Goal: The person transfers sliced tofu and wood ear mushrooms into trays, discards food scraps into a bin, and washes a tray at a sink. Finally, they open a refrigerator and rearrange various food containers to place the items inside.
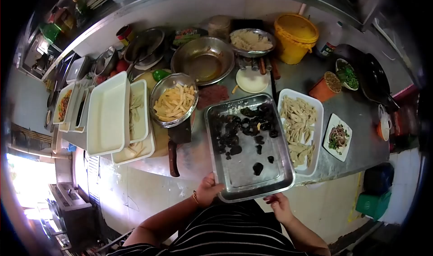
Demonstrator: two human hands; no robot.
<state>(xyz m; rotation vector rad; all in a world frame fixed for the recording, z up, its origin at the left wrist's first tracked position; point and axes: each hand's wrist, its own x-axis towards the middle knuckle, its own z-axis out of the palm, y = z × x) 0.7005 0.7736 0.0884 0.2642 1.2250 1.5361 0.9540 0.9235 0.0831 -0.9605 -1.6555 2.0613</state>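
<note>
A rectangular metal tray point(234, 180) sits at the counter's front edge, its near end jutting out over it. Dark, wet-looking pieces, perhaps black fungus point(258, 168), are scattered in it, mostly toward the far end. My left hand point(209, 189) is closed on the tray's near left corner, thumb over the rim. At the near right rim, my right hand point(279, 206) has its fingers bent against the edge, the fingertips partly hidden. Right of the tray lies a white tray point(316, 154) of pale strips point(298, 114). A cleaver point(173, 156) lies to the left, handle toward me.
Left are stacked white trays point(106, 141) and a metal bowl of cut yellow strips point(175, 103). Behind stand a large steel basin point(203, 59), a filled bowl point(251, 41) and a yellow bucket point(295, 38). A small plated dish point(338, 137) and a black wok point(370, 77) are right.
</note>
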